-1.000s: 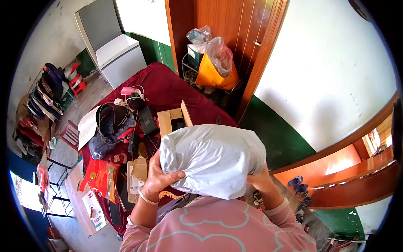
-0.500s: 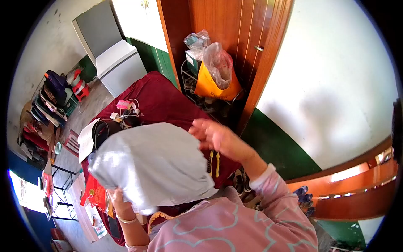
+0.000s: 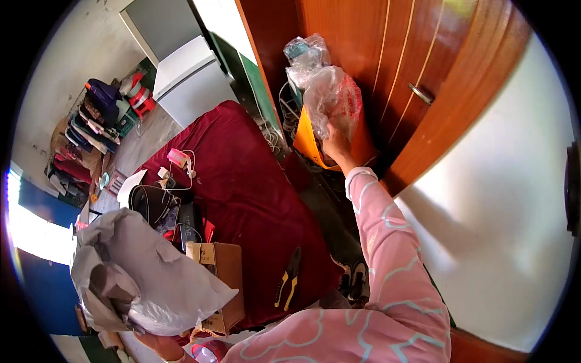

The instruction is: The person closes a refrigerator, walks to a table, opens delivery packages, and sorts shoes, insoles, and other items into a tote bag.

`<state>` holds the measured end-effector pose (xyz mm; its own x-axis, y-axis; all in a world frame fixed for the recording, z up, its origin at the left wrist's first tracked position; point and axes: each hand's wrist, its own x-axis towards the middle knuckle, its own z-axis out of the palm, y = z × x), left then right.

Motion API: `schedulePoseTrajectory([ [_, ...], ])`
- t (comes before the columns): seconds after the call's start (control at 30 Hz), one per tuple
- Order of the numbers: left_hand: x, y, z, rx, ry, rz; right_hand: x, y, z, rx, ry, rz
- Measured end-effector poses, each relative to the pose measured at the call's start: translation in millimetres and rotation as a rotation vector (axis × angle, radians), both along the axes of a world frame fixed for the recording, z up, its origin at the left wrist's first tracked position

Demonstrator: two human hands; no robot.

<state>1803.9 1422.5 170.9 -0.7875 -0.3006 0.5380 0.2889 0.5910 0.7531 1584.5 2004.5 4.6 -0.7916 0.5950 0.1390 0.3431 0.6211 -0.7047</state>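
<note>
A large grey plastic bag point(image 3: 169, 272) hangs in loose folds at the lower left. My left hand point(image 3: 154, 343) is beneath its lower edge, fingers tucked under the plastic and hidden, gripping it. Far out in front, my right hand point(image 3: 337, 145) reaches to the mouth of a yellow-orange bag point(image 3: 308, 142) by the door. Its fingers curl at the clear plastic bag point(image 3: 330, 100) stuffed in the top; which layer they pinch is hard to make out.
A dark red cloth point(image 3: 242, 175) covers the table. On it lie yellow-handled pliers point(image 3: 289, 278), a cardboard box point(image 3: 227, 272), a black bag point(image 3: 148, 202) and a pink item point(image 3: 177, 157) with a cable. A wooden door point(image 3: 387, 72) stands behind the yellow-orange bag; shoes point(image 3: 352, 281) are below.
My right hand has moved from beside the grey bag forward to the yellow-orange bag. The grey bag has shifted left and down with my left hand, uncovering the box and pliers.
</note>
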Motion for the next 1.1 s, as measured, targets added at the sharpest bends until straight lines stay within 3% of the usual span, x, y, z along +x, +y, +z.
schedulePoseTrajectory([
  [0.07, 6.7, 11.6, -2.1, 0.399, 0.069, -0.009, -4.4, -3.0, -9.7, 0.165, 0.021, 0.044],
  [0.13, 10.4, 4.7, 1.7, -0.067, -0.019, 0.004, -6.9, -1.6, -1.4, 0.129, 0.205, -0.056],
  [0.2, 3.8, 10.5, -1.3, 0.132, -0.035, 0.012, -18.4, 18.1, 0.7, 0.084, 0.439, -0.217],
  [0.23, -5.0, 3.9, -10.0, 0.418, 0.035, 0.012, -22.6, 34.3, 4.5, 0.133, 0.457, -0.276],
  [0.3, -16.6, 5.4, -11.9, 0.293, 0.08, -0.023, -18.5, 48.7, 26.9, 0.03, 0.562, -0.411],
  [0.37, -19.0, -13.2, -27.6, 0.004, -0.021, -0.083, -23.5, 73.3, 22.9, -0.065, 0.596, -0.491],
  [0.43, -24.8, -92.3, -79.2, 0.234, -0.157, -0.132, -20.4, 74.1, 32.5, -0.188, 0.604, -0.578],
  [0.53, -45.3, -52.2, -47.7, 0.999, -0.059, -0.222, -26.4, 92.3, 18.9, -0.192, 0.388, -0.529],
  [0.63, -58.5, -57.8, -46.8, 1.251, -0.094, -0.283, -19.0, 85.2, 14.4, -0.43, 0.466, -0.175],
  [0.73, -67.2, -53.4, -45.7, 1.24, -0.066, -0.387, -28.9, 70.7, 16.7, -0.424, 0.452, 0.197],
  [0.83, -58.8, 8.4, -18.4, -0.021, 0.001, -0.093, -46.5, 61.5, 12.3, -0.593, 0.223, -0.023],
  [0.93, -61.6, 36.9, -2.6, -0.018, 0.004, -0.083, -58.7, 52.7, 0.5, -0.008, 0.079, -0.119],
  [1.0, -60.0, 36.0, -2.7, -0.009, -0.027, -0.082, -57.2, 57.4, 6.4, -0.346, 0.168, 0.094],
  [1.03, -62.1, 34.8, -5.3, 0.002, 0.011, -0.112, -80.5, 75.8, -38.7, -0.362, 0.272, 0.151],
  [1.1, -59.4, 15.1, -17.2, -0.037, -0.022, -0.12, -91.1, 91.6, -58.2, -0.271, 0.337, 0.132],
])
